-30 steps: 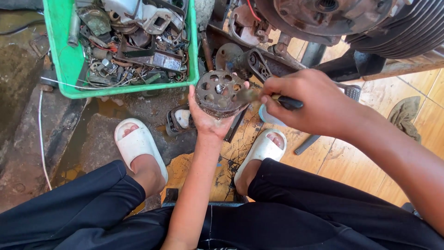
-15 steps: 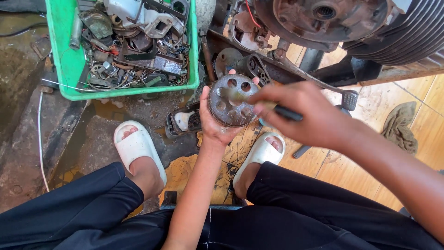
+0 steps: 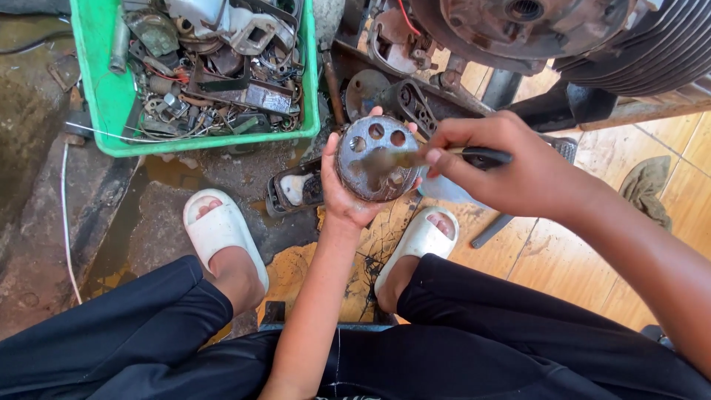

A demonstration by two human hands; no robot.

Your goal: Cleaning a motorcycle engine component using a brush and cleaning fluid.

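Note:
My left hand (image 3: pixel 342 194) cups a round, dirty metal disc (image 3: pixel 375 159) with several holes, its face turned up toward me. In my right hand (image 3: pixel 507 170) is a small brush with a black handle (image 3: pixel 485 156). The bristle end lies across the middle of the disc. Both hands are raised above my knees, over a stained wooden floor.
A green plastic crate (image 3: pixel 105 104) full of metal scrap and engine parts stands at the upper left. A rusty engine with cooling fins (image 3: pixel 592 33) sits at the top right. My feet wear white slippers (image 3: pixel 218 230). A small dark tray (image 3: pixel 295 190) lies behind the left hand.
The disc has turned in my left hand, from tilted toward the right to facing up. The brush has come onto its face. The view has shifted slightly.

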